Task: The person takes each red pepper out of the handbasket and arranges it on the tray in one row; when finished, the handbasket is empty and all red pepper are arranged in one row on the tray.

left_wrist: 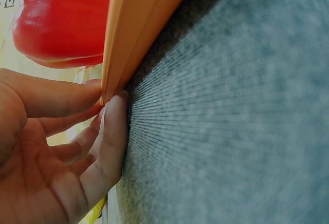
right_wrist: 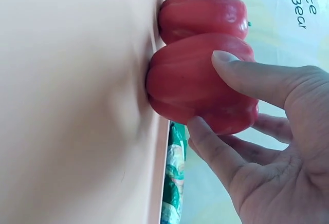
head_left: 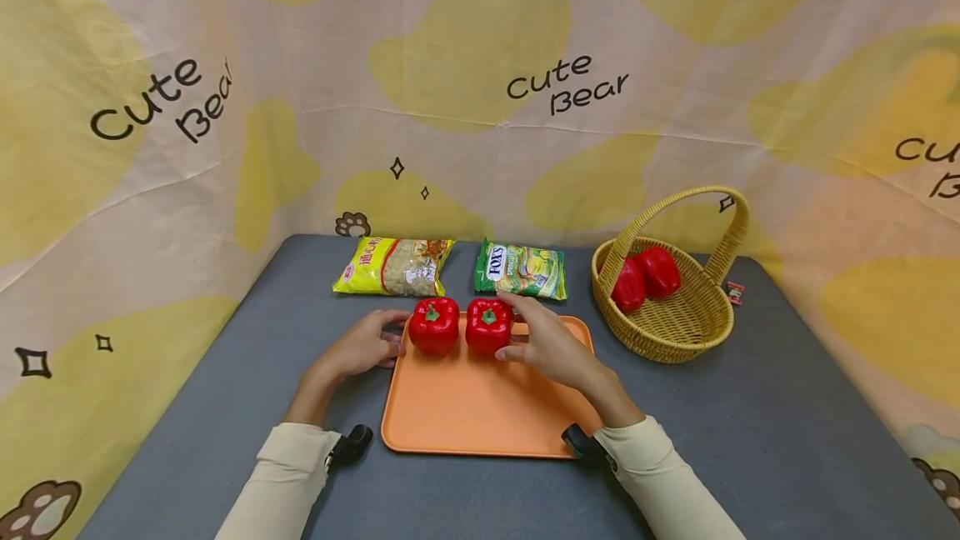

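Two red peppers stand on the orange tray (head_left: 480,407): the left pepper (head_left: 433,327) just beside the left hand (head_left: 362,347), which seems to pinch the tray's rim, and the right pepper (head_left: 488,330), gripped by the right hand (head_left: 550,342) and not yet released. Two more peppers (head_left: 660,272) lie in the basket (head_left: 663,346) right of those fingers, under an arching handle (head_left: 738,227) likely to hinder reaching. Beyond the fingertips lie yellow (head_left: 393,267) and green bags (head_left: 521,271).
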Tool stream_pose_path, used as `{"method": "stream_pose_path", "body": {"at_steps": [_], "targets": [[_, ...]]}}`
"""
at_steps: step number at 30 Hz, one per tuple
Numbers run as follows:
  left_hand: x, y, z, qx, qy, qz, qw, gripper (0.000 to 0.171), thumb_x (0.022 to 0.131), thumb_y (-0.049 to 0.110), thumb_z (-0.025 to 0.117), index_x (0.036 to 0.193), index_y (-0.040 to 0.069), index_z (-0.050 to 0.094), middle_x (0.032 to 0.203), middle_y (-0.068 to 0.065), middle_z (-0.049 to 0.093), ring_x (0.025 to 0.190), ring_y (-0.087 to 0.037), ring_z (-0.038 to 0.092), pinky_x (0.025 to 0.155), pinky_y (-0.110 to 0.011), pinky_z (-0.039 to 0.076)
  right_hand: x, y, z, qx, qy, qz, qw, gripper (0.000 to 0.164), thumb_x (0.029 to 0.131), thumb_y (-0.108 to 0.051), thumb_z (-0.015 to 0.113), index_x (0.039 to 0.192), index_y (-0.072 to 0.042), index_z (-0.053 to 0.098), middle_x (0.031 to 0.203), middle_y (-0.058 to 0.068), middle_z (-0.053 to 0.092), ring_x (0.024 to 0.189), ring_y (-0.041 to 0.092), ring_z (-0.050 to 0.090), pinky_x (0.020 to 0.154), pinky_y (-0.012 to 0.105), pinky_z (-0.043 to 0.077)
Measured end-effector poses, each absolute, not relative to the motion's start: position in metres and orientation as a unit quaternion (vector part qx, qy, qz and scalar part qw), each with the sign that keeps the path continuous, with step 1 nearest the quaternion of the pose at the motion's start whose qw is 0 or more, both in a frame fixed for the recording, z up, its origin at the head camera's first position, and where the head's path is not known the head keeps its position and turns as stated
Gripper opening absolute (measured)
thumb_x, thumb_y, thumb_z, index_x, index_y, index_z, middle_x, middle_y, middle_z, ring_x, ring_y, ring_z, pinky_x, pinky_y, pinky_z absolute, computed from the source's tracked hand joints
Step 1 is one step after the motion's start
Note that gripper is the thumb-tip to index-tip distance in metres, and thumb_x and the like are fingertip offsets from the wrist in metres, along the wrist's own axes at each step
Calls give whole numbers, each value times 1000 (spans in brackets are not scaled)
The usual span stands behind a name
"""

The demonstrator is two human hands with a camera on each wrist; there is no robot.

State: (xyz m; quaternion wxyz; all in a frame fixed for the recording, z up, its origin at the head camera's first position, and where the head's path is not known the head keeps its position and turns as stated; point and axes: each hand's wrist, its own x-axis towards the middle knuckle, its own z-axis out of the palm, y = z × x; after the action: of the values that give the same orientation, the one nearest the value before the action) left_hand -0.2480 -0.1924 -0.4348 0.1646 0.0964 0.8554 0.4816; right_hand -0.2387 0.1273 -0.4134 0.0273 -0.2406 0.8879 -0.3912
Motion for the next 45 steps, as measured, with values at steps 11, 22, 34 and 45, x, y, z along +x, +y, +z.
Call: {"method": "stream_pose_path", "body": {"at_steps": [11, 22, 34, 45], "targets": [[-247, -194, -433, 92, 855, 484, 165, 59, 96, -5, 60, 153, -11, 44, 150, -30, 53, 113, -32, 69, 81, -41, 66, -238, 125, -413, -240, 879, -408, 54, 84, 89, -6, 85, 161, -7, 41, 156, 15, 50, 133, 36, 62, 104, 45, 58], [-247, -193, -432, 91, 854, 486, 164, 59, 98, -3, 60, 154, -10, 44, 151, -30, 53, 118, -35, 68, 83, -42, 66, -238, 123, -414, -253, 874, -412, 53, 85, 89, -7, 85, 162, -6, 40, 158, 16, 48, 135, 36, 61, 107, 47, 56], [-248, -195, -432, 85, 854, 486, 162, 59, 97, -4, 59, 154, -9, 45, 151, -30, 53, 116, -33, 68, 83, -40, 66, -240, 129, -406, -258, 863, -432, 40, 88, 87, -2, 85, 162, -9, 40, 152, 18, 52, 133, 38, 61, 103, 51, 58], [-248, -194, -436, 85, 850, 493, 165, 58, 97, -3, 60, 154, -8, 46, 151, -29, 54, 114, -31, 69, 81, -38, 66, -233, 158, -393, -239, 882, -405, -10, 86, 91, -11, 84, 164, -13, 39, 149, 19, 56, 133, 41, 61, 100, 56, 58]]}}
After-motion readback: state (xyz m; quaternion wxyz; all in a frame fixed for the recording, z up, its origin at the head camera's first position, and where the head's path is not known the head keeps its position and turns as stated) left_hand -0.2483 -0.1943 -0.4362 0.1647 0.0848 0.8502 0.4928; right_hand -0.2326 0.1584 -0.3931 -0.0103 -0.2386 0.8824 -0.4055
